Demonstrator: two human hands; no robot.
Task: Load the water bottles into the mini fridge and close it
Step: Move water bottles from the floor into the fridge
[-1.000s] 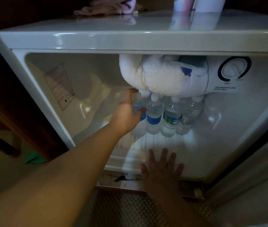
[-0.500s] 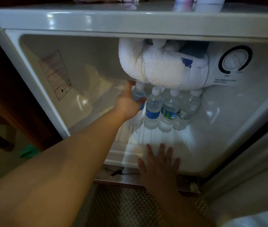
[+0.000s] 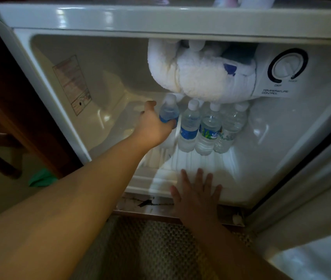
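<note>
Plastic bottle [image 3: 168,110] gripped in our left hand [image 3: 154,126] sits leftmost in the fridge [image 3: 75,110] row (right hand [image 3: 198,194] flat, fingers spread, on the floor lip), and we risk toppling its neighbours [image 3: 209,129] or snagging the frost lump [image 3: 193,77] overhead.

Four water bottles inside the mini fridge [image 3: 120,81], upright in one row along the back of its floor: first [image 3: 168,110] at the left end, second [image 3: 190,126], third [image 3: 209,130], fourth [image 3: 232,126] at the right end. Four white caps. One frosted freezer box [image 3: 191,77] under the ceiling. One temperature dial [image 3: 287,66] at the upper right corner. One label sticker [image 3: 71,83] on the left wall. Two hands: left [image 3: 152,126], right [image 3: 197,190].
</note>
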